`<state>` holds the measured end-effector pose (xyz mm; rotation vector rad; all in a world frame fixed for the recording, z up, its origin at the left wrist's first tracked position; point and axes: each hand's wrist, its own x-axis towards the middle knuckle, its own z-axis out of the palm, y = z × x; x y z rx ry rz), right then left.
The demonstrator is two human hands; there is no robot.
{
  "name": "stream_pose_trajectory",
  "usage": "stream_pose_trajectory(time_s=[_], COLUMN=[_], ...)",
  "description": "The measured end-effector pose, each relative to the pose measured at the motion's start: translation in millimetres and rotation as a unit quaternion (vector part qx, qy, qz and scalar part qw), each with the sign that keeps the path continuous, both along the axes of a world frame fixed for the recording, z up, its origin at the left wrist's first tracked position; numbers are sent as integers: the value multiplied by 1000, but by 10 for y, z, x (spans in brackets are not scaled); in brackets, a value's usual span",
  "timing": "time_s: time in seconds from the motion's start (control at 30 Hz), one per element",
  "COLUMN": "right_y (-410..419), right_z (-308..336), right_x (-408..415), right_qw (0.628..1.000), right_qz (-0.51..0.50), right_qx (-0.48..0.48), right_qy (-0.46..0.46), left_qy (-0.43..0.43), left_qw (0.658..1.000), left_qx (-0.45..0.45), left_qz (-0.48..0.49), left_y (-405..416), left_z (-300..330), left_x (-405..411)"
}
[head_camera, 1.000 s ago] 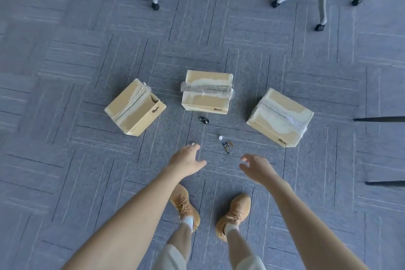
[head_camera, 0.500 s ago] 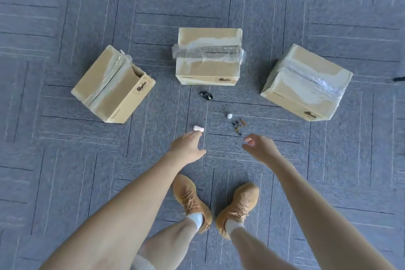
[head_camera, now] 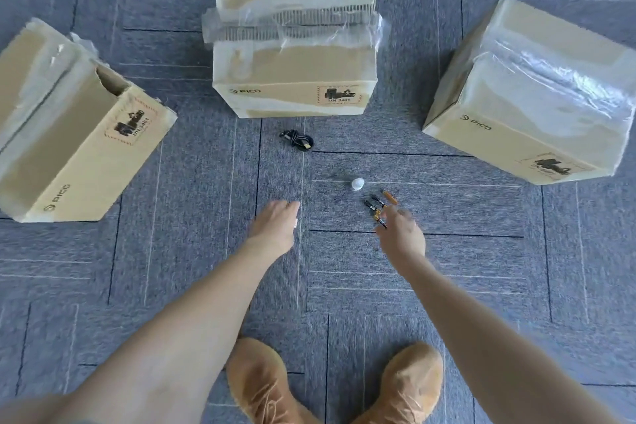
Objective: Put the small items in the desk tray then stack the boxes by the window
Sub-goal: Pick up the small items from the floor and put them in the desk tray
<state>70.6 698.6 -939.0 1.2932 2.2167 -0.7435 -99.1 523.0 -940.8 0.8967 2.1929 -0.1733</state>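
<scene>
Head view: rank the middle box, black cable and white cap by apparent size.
1. middle box, by far the largest.
2. black cable.
3. white cap, only slightly smaller than the cable.

Both hands reach toward small parts before three boxes.

Grey-blue carpet tile floor with thin pale and dark lines running in alternating directions; a pair of tan suede lace-up shoes at the bottom edge, toes pointing forward, set slightly apart.
</scene>
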Motion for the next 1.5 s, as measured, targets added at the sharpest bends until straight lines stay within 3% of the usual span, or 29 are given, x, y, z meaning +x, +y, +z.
stream_pose_trajectory(time_s=[0.13, 0.27, 0.43, 0.53, 0.67, 0.97, 1.13, 1.5], right_y=[-21, -17, -10, 7, 64, 59, 157, 463], right_z=[-466, -617, -617, -612, -642, -798, -771, -711], right_x=[36, 88, 27, -50, -189, -173, -88, -60], right_qw=[995, 997, 994, 991, 994, 988, 995, 994], right_qz=[87, 52, 93, 84, 49, 129, 75, 45], right_qx=[45, 56, 42, 46, 75, 84, 40, 78], right_qy=[-22, 3, 40, 89, 67, 9, 43, 62], left_qy=[-4, -30, -36, -10, 46, 159, 157, 164], left_qw=[999, 998, 998, 1000, 996, 978, 979, 980], left_qx=[-32, -36, -20, 8, 50, 131, 128, 110], left_qz=[-15, -30, -40, -2, 52, 22, 8, -21], left_y=[102, 185, 340, 413, 569, 907, 1013, 1077], left_z=[-435, -590, -425, -376, -364, -473, -545, -576], left_x=[-38, -173, -424, -521, -635, -938, -1006, -1079])
